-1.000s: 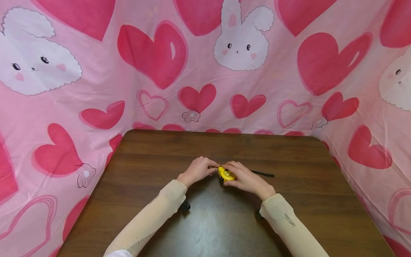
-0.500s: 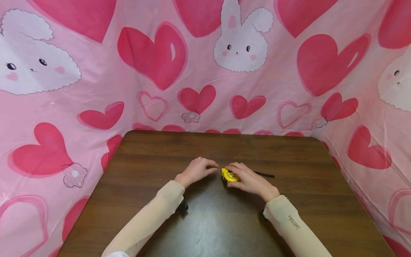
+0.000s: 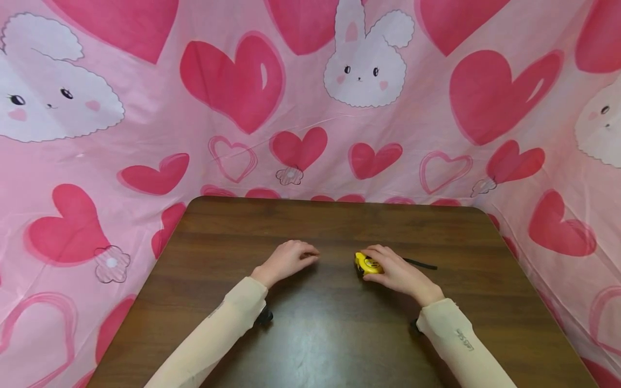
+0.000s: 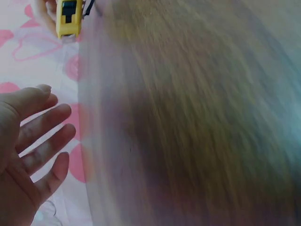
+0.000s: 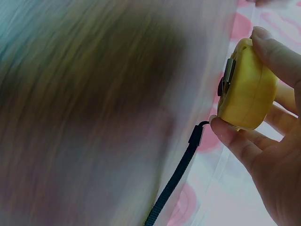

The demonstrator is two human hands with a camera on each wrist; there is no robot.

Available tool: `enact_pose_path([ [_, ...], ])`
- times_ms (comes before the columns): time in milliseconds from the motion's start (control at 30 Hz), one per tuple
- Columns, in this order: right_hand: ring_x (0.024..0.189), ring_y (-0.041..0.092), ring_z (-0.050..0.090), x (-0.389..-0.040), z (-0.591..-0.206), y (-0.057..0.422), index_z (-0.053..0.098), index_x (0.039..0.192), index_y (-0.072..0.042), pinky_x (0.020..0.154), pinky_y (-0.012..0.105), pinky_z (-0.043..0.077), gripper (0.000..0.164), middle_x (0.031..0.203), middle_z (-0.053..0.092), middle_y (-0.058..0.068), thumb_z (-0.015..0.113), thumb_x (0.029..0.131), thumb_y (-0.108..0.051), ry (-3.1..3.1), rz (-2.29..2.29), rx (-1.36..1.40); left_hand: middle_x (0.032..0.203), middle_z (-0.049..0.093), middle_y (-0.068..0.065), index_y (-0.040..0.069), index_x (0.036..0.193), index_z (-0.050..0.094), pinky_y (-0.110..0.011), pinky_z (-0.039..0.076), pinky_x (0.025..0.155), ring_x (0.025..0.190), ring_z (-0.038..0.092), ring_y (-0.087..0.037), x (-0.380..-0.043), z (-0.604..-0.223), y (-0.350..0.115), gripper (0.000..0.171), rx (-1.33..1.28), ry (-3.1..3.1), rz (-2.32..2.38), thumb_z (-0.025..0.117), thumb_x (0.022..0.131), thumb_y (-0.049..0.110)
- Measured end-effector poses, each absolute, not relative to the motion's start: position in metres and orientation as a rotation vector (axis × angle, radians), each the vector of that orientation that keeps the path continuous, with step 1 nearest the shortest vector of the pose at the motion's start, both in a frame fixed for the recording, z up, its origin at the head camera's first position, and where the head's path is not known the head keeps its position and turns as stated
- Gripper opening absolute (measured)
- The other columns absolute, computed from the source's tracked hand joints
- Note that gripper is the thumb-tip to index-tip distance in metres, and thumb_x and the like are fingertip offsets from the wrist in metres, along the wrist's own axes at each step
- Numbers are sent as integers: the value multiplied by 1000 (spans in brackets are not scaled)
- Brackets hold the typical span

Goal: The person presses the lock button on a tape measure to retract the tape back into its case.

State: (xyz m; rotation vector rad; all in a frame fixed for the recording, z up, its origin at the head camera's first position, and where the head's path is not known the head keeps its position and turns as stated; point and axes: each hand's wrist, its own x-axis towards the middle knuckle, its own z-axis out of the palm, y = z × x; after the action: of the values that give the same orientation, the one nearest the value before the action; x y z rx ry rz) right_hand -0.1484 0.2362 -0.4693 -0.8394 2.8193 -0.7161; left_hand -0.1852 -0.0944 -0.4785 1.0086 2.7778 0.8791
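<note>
My right hand (image 3: 400, 272) grips a yellow tape measure (image 3: 368, 264) between thumb and fingers, right of the table's middle. In the right wrist view the tape measure (image 5: 249, 87) shows its rounded case and a metal clip, and a black wrist strap (image 5: 174, 179) hangs from it. The left wrist view shows the case end-on, with the tape measure (image 4: 69, 19) at the upper left and a short metal tip at its mouth. My left hand (image 3: 286, 261) is held apart from it, holding nothing; its fingers (image 4: 47, 129) are relaxed and spread.
A brown wood-grain table (image 3: 310, 221) lies under both hands. Behind it and along both sides hangs a pink cloth (image 3: 310, 113) printed with hearts and rabbits. Dark wrist cameras sit below each cuff, such as the left camera (image 3: 264, 315).
My left hand has let go at the tape measure's mouth and drawn back to the left. My right hand has carried the tape measure to the right, with its strap trailing.
</note>
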Motion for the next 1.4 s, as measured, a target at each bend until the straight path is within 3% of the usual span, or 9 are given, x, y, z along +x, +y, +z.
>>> enact_pose_path([
  [400, 124, 34, 56, -149, -470, 269, 57, 145, -4, 105, 58, 47, 63, 141, 57, 17, 81, 92, -30, 2912, -689, -747, 119, 73, -7, 12, 118, 78, -51, 52, 93, 113, 64, -29, -171, -478, -133, 26, 967, 3122, 600, 76, 97, 28],
  [700, 121, 39, 56, -151, -471, 290, 58, 142, 0, 104, 62, 47, 61, 137, 58, 20, 81, 93, -28, 2955, -666, -703, 126, 71, -10, 10, 123, 75, -54, 48, 94, 119, 61, -31, -161, -477, -160, 36, 768, 3258, 488, 70, 100, 38],
  [1400, 117, 45, 55, -156, -477, 314, 53, 138, 10, 101, 65, 46, 60, 130, 57, 28, 80, 92, -16, 3009, -644, -663, 121, 72, -13, 8, 123, 75, -55, 48, 92, 116, 61, -35, -154, -487, -195, 36, 647, 3288, 515, 70, 100, 35],
])
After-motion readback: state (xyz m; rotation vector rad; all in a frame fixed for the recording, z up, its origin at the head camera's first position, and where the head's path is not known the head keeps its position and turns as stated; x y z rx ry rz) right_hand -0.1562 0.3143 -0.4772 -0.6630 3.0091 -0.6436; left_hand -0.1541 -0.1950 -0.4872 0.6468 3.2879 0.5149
